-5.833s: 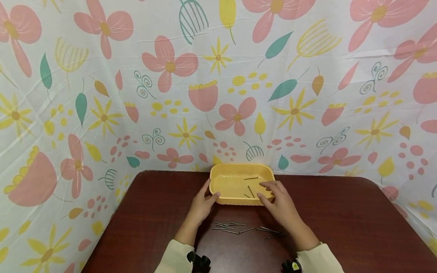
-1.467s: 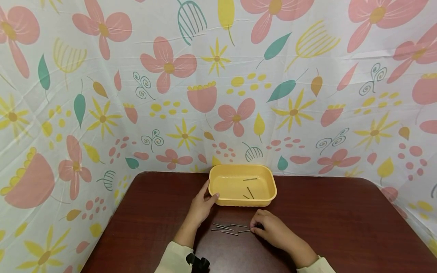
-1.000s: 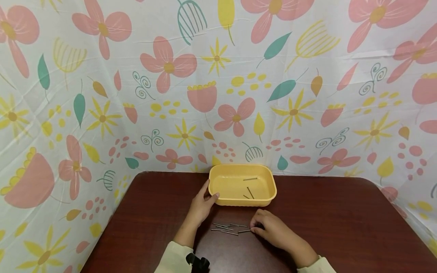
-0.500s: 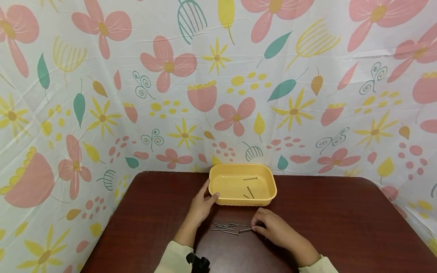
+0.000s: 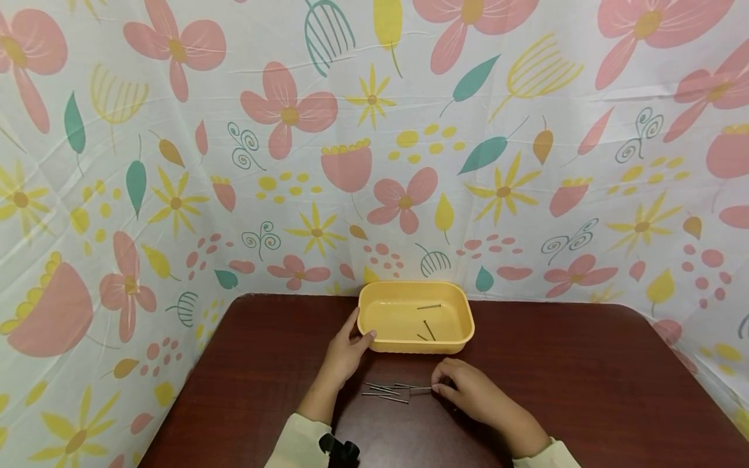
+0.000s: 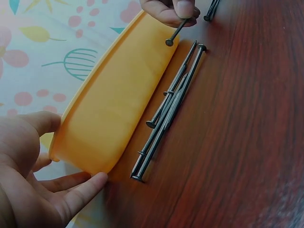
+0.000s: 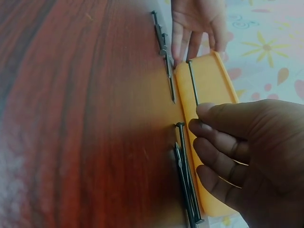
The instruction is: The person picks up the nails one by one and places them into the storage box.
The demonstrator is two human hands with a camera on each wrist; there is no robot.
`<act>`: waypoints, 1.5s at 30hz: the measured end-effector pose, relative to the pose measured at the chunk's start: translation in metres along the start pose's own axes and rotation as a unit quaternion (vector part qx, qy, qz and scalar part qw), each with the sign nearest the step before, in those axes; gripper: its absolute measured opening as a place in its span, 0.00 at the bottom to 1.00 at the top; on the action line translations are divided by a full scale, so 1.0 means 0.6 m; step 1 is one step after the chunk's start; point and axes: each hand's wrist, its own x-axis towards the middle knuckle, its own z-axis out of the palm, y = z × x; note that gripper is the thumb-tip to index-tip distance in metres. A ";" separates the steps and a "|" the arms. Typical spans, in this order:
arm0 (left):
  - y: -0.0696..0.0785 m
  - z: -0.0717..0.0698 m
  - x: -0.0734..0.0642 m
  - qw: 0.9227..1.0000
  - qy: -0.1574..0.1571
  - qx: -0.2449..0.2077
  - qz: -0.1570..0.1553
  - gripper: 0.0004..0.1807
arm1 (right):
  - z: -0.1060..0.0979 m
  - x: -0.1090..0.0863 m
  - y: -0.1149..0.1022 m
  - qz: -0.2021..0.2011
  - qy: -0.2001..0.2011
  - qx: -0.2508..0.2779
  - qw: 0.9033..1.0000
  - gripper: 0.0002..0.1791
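Observation:
My left hand point(image 5: 344, 354) holds the near left corner of a yellow plastic tray point(image 5: 404, 346), thumb at the front rim and fingers along the end wall. The left wrist view shows fingertips against the tray's wall point(image 6: 111, 95) and lower edge. Between thumb and forefinger my right hand point(image 5: 471, 390) pinches a nail point(image 7: 193, 83), its head pointing left, just in front of the tray. Left of it, several loose nails point(image 5: 385, 393) lie on the table. More nails point(image 7: 187, 175) lie beneath my right hand, hidden in the head view. Three nails point(image 5: 430, 330) show inside the tray.
The dark red-brown table point(image 5: 263, 377) reaches back to a floral cloth point(image 5: 351, 162) hung behind and at the sides. The tray stands close to that cloth. A black wrist camera point(image 5: 339, 450) sits at my left cuff.
My right hand has come from the tray's right end to the nails in front and pinched one. Over the last second that nail has turned slightly and shifted up. My left hand stays put.

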 end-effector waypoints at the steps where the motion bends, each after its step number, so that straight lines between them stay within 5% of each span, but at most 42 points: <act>1: 0.000 0.000 0.000 1.000 0.000 -0.001 0.001 0.41 | 0.000 0.000 0.000 0.001 0.000 0.002 1.000 0.09; 15: 0.002 -0.002 0.000 1.000 -0.002 -0.004 0.006 0.41 | -0.005 0.006 -0.002 0.024 0.033 0.007 0.999 0.04; 24: 0.001 -0.001 0.000 1.000 -0.003 -0.007 0.010 0.41 | -0.007 0.009 -0.008 0.060 0.102 0.014 0.993 0.09; 45: -0.003 0.002 0.001 1.000 -0.001 -0.009 -0.001 0.41 | -0.012 0.029 -0.006 0.030 0.188 0.009 0.982 0.09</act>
